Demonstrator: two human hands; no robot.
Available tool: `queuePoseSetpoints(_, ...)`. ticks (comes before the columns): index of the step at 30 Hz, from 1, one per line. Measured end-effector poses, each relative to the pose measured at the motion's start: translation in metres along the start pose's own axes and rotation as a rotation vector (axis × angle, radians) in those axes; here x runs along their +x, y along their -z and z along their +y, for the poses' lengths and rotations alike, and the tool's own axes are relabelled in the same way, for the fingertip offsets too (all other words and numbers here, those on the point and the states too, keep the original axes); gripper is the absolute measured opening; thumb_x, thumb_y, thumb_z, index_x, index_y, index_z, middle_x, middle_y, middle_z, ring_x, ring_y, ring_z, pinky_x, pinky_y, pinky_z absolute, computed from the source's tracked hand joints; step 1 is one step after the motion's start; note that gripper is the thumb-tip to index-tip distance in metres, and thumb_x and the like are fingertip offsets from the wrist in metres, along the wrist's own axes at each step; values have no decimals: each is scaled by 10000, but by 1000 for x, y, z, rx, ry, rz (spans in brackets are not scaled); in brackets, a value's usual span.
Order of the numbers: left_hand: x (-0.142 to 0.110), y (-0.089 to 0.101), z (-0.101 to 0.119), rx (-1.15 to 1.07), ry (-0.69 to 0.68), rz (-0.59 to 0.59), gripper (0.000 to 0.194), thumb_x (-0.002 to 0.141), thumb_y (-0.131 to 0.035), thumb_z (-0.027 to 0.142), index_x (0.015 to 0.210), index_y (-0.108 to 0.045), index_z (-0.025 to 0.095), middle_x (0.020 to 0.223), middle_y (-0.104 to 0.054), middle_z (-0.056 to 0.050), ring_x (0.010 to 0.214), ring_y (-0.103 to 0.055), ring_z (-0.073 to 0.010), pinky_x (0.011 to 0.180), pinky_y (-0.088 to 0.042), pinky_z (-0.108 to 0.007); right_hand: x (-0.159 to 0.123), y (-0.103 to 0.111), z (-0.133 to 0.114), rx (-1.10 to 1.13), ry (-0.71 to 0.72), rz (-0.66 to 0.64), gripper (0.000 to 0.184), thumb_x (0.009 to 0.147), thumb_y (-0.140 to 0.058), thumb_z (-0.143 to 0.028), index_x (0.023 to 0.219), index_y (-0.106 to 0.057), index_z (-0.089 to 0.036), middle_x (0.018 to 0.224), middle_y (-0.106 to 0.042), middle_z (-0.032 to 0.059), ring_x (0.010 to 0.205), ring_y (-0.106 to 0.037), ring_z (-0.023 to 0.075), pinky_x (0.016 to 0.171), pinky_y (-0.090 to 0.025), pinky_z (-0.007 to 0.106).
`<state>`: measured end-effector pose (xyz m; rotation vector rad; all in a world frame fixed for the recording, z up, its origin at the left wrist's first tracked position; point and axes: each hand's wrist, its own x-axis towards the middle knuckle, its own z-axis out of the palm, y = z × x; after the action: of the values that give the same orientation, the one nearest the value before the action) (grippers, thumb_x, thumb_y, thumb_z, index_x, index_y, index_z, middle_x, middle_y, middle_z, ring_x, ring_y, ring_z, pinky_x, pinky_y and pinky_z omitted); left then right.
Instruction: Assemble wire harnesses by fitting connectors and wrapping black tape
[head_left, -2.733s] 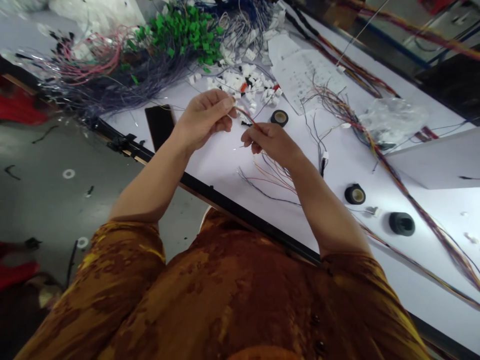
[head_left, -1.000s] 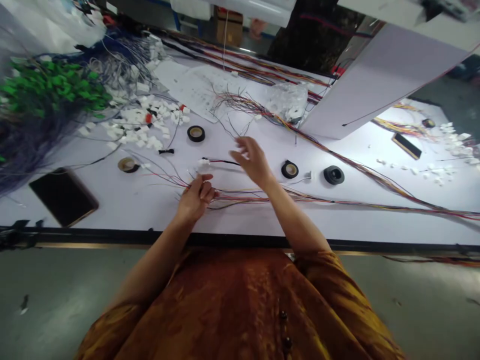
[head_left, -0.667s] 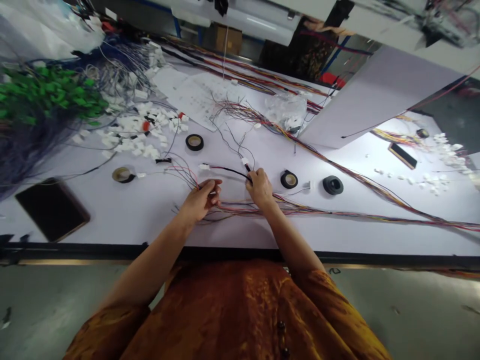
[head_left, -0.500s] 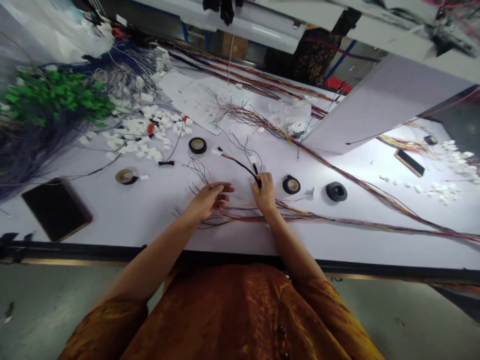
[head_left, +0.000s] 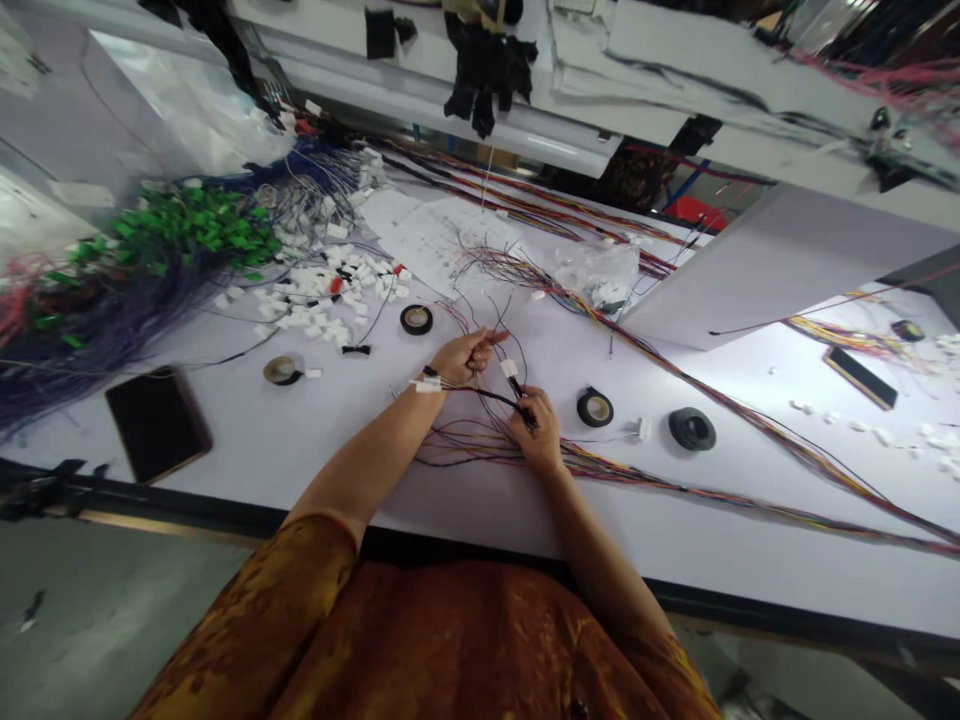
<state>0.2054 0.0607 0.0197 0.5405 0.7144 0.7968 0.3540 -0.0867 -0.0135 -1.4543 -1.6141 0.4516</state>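
Note:
My left hand (head_left: pixel 463 357) is closed in a pinch on thin coloured wires (head_left: pixel 480 330) that fan out above the white table (head_left: pixel 315 440). A white connector (head_left: pixel 426 384) on a black lead lies across my left wrist. My right hand (head_left: pixel 535 432) is closed on that black lead (head_left: pixel 487 395) near a second white connector (head_left: pixel 510 368). Under both hands runs a long bundle of coloured wires (head_left: pixel 675 485) that stretches off to the right.
Black tape rolls (head_left: pixel 596 407) (head_left: pixel 691 428) (head_left: pixel 415 319) and a tan roll (head_left: pixel 281 370) lie nearby. A dark tablet (head_left: pixel 157 422) sits at left. Loose white connectors (head_left: pixel 322 295), green-tagged wires (head_left: pixel 202 230), a printed sheet (head_left: pixel 442 235), a plastic bag (head_left: pixel 596 270) and a white board (head_left: pixel 780 270) crowd the back.
My right hand reached out, took the black lead and drew it toward me. My left hand rose from the bundle and pinched the fanned wires. The view tilted upward.

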Motion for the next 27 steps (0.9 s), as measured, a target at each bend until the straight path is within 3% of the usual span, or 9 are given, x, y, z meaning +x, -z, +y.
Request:
queuePoseSetpoints(3, -7, 1, 9, -38, 12, 17, 137, 938, -608, 218, 871, -673, 118, 649, -540, 26, 366, -256, 7, 320, -143, -131, 0, 1, -1, 20, -16, -25, 38, 777, -512, -225, 790, -536, -252, 977, -666, 106, 926, -662, 258, 828, -533, 432)
queuePoseSetpoints(6, -21, 6, 20, -40, -84, 124, 130, 939, -613, 247, 868, -662, 150, 577, -447, 62, 361, -274, -10, 331, -162, -144, -2, 2, 0, 73, -77, -16, 28, 796, -525, -237, 804, -549, -250, 1008, -675, 98, 913, -659, 246, 809, -533, 427)
queuePoseSetpoints(10, -49, 17, 33, -43, -266, 291, 183, 976, -550, 264, 871, -662, 165, 630, -567, 34, 370, -291, -15, 336, -190, -174, -4, 0, 3, 292, -276, 92, 107, 830, -526, -265, 919, -580, -244, 887, -673, 43, 752, -641, 186, 671, -533, 347)
queuePoseSetpoints(14, -81, 33, 34, -25, -351, 443, 193, 996, -485, 201, 907, -655, 187, 824, -724, -6, 376, -280, -18, 337, -188, -189, 4, -2, 7, 546, -485, 310, 143, 800, -588, -328, 894, -555, -226, 961, -682, 27, 713, -634, 123, 606, -511, 251)
queuePoseSetpoints(18, -109, 57, 32, 10, -431, 547, 213, 1011, -466, 221, 958, -673, 216, 1028, -762, -30, 405, -334, -23, 350, -239, -188, 18, 0, 18, 530, -626, 365, 201, 774, -583, -351, 921, -557, -217, 842, -646, -4, 685, -600, 117, 619, -490, 237)
queuePoseSetpoints(20, -120, 68, 34, 21, -474, 550, 247, 1020, -463, 260, 935, -693, 225, 1072, -761, -27, 428, -385, -25, 374, -301, -190, 21, 2, 19, 368, -578, 349, 214, 763, -582, -343, 930, -551, -214, 842, -624, 5, 740, -598, 145, 689, -515, 285)
queuePoseSetpoints(23, -129, 78, 41, 2, -468, 463, 286, 1021, -464, 267, 912, -722, 215, 1046, -764, -39, 506, -518, -39, 448, -419, -194, 25, 0, 5, 11, -273, 363, 253, 798, -578, -309, 1026, -575, -202, 1040, -626, 89, 992, -592, 222, 892, -510, 403)
queuePoseSetpoints(25, -132, 80, 45, -25, -443, 410, 267, 1010, -494, 274, 911, -731, 202, 1025, -762, -50, 569, -591, -56, 475, -457, -193, 30, -9, -10, -92, -27, 192, 263, 862, -549, -291, 1101, -603, -196, 1127, -626, 124, 1102, -566, 246, 988, -466, 431)
queuePoseSetpoints(27, -133, 80, 50, -50, -430, 382, 234, 996, -532, 294, 920, -732, 198, 1028, -758, -51, 613, -631, -68, 474, -467, -186, 41, -24, -25, -119, 112, -106, 275, 906, -534, -288, 1144, -632, -190, 1099, -655, 126, 1085, -580, 248, 999, -453, 419)
